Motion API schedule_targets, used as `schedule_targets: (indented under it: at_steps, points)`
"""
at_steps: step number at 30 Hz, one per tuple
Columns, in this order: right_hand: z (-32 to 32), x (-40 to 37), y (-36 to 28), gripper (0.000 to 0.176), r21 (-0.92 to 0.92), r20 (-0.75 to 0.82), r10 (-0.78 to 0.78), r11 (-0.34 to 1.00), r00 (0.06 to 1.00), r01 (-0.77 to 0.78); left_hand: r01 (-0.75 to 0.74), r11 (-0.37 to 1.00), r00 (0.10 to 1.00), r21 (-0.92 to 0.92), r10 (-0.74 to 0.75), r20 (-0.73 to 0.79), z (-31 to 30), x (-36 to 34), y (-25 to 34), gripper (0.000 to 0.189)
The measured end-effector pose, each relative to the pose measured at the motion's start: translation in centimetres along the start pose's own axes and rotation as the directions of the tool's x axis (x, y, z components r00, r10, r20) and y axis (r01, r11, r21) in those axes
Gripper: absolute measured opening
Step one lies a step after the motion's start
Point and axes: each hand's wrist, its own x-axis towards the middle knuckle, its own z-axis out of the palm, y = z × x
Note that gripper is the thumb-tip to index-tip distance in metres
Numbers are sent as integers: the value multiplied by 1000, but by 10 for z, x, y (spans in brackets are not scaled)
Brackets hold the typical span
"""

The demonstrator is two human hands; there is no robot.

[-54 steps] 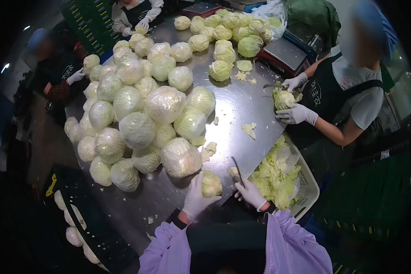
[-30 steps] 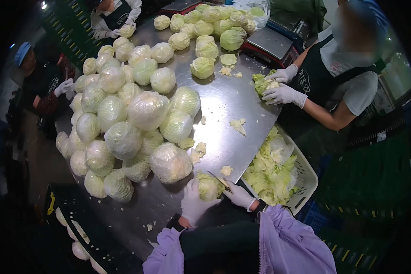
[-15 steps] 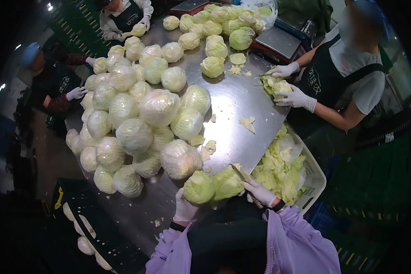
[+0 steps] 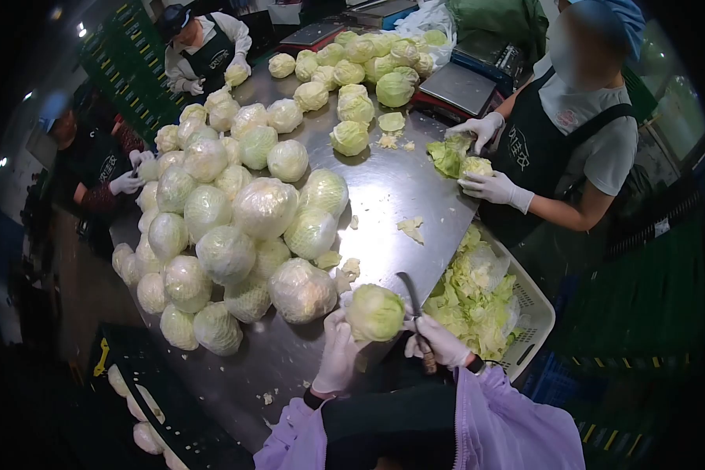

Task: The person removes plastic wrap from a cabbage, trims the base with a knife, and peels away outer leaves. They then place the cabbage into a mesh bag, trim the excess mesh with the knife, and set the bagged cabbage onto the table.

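Observation:
Both of my hands wear white gloves. My left hand (image 4: 338,356) is closed on the lower left side of a pale green head of lettuce (image 4: 376,312), held up over the near table edge. My right hand (image 4: 445,342) grips a knife (image 4: 412,291), its dark curved blade pointing up and away, just right of the lettuce and apart from it. The knife's brown handle shows below the fingers. Left of the lettuce lies a large plastic-wrapped head (image 4: 302,291), with leaf scraps (image 4: 348,272) beside it.
A pile of wrapped heads (image 4: 227,254) covers the table's left side; unwrapped heads (image 4: 350,135) sit farther back near scales (image 4: 457,88). At right, a white basket (image 4: 537,309) holds loose leaves. A co-worker (image 4: 576,141) handles lettuce across from it; two more people stand at the far left.
A large outer leaf at the knife has come away from my lettuce and is out of sight. The blade has swung upright, clear of the head. The right co-worker's lettuce has leaves pulled open.

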Motion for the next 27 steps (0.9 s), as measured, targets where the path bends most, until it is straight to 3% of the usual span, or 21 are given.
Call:
schedule_targets:
  at_steps: [2,5,6,7,9,10,11,12,13,15,17,20,23,27]
  points:
    - [-2,15,5,55,59,66,30,998,997,-34,21,965,998,263,-35,49,-13,-6,13,60]
    - [-1,31,-4,52,39,156,43,998,987,-49,111,919,992,378,-127,17,3,-11,44,68]
    - [5,36,-12,49,-172,174,100,983,980,-70,21,939,990,342,-68,125,3,-9,35,75]
    - [11,43,-19,47,-375,180,149,924,972,-72,21,938,991,345,-64,114,-3,-6,31,75]
    - [18,51,-24,47,-426,117,198,895,973,-131,78,934,953,348,-173,249,-10,2,27,75]
    - [19,52,-21,46,-458,76,38,889,996,1,325,946,943,21,-325,72,-7,-6,28,70]
    - [20,53,-19,46,-492,40,-126,861,991,129,318,948,945,19,-319,75,-8,-5,26,70]
    - [27,45,-25,47,-682,55,-219,705,974,197,269,948,962,-169,-273,-4,-7,-4,22,66]
    - [33,41,-22,47,-686,58,-215,701,975,195,197,916,966,-348,-242,-90,-4,-3,18,62]
    - [54,36,-12,49,-859,229,-532,283,815,426,143,922,968,-360,-206,-142,-1,-1,15,59]
    - [72,33,-16,52,-870,174,-495,327,851,368,20,935,971,-354,-102,-215,1,0,8,56]
    - [77,44,-9,51,-923,166,-578,194,799,332,-58,960,952,-273,-29,-305,11,-1,4,54]
    - [76,52,-4,46,-967,152,-564,84,811,240,-80,968,951,-239,3,-309,12,-2,2,51]
    - [74,64,-2,44,-984,119,-545,47,830,172,-94,958,942,-271,-3,-335,14,1,1,49]
